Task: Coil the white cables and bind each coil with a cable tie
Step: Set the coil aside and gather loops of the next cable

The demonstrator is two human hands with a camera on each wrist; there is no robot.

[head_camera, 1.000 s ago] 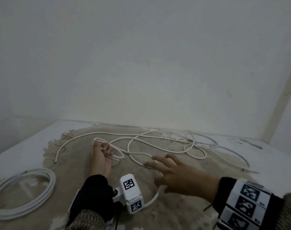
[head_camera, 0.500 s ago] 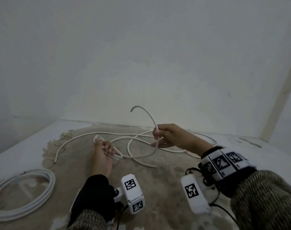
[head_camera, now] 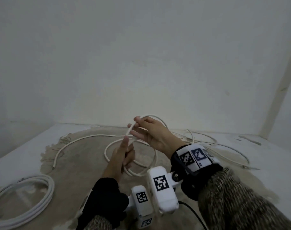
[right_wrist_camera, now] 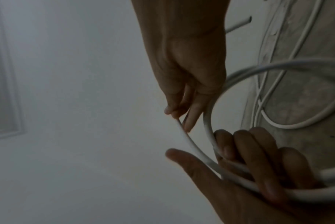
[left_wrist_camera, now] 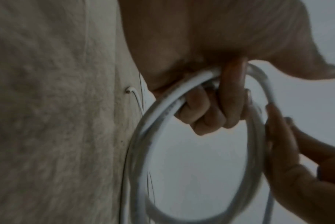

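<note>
A long white cable (head_camera: 85, 138) lies in loose curves on the floor. My left hand (head_camera: 127, 151) is raised above it and grips a few loops of this cable (left_wrist_camera: 143, 125), with its fingers (left_wrist_camera: 210, 109) curled round them. My right hand (head_camera: 133, 126) is just above and to the right, pinching a further arc of the cable (right_wrist_camera: 189, 144) between thumb and fingertips (right_wrist_camera: 177, 116). That arc runs down into the left palm. No cable tie shows in any view.
A second white coil (head_camera: 48, 186) lies flat at the lower left. More slack cable (head_camera: 212, 141) sprawls to the right near the wall. One cut end (head_camera: 53, 167) lies left of centre. A stained beige patch (head_camera: 85, 163) covers the floor.
My right hand took a stretch of cable off the floor, lifted it and swung it left to the left hand. My left hand rose from the floor with its loops.
</note>
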